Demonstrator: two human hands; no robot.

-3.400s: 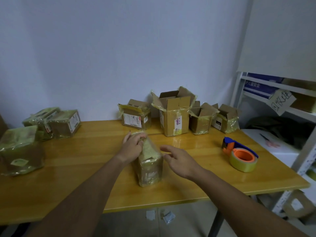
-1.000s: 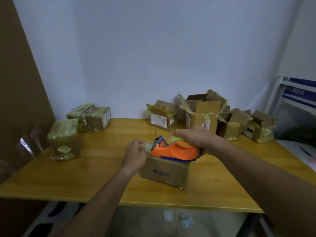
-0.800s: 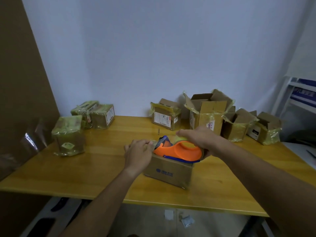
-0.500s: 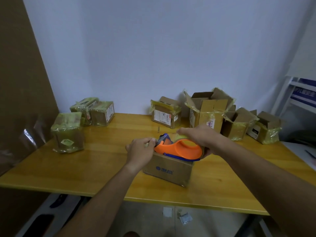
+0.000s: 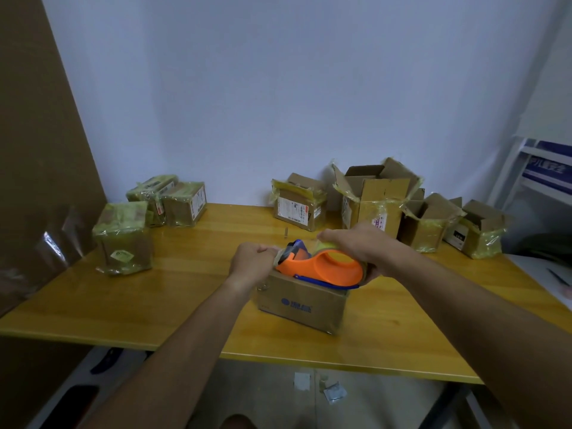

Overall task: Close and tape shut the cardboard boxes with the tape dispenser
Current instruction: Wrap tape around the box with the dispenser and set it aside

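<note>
A closed cardboard box [image 5: 301,306] with a blue logo lies on the wooden table [image 5: 185,292], in front of me. The orange and blue tape dispenser [image 5: 322,267] with its yellowish roll rests on top of the box. My right hand [image 5: 356,246] grips the dispenser from above, round the roll. My left hand [image 5: 250,261] is curled at the box's left top edge, pinching the tape end at the dispenser's blade. The box top is mostly hidden under the dispenser and hands.
Several open boxes [image 5: 376,199] wrapped in yellow tape stand along the wall at the back right. Three taped boxes [image 5: 123,236] sit at the back left. A white shelf [image 5: 544,168] is on the right. A brown panel [image 5: 34,150] flanks the left.
Since 3.4 s ago my right hand took up the dispenser and a box came in front of me. In the last second my left hand closed on the tape end.
</note>
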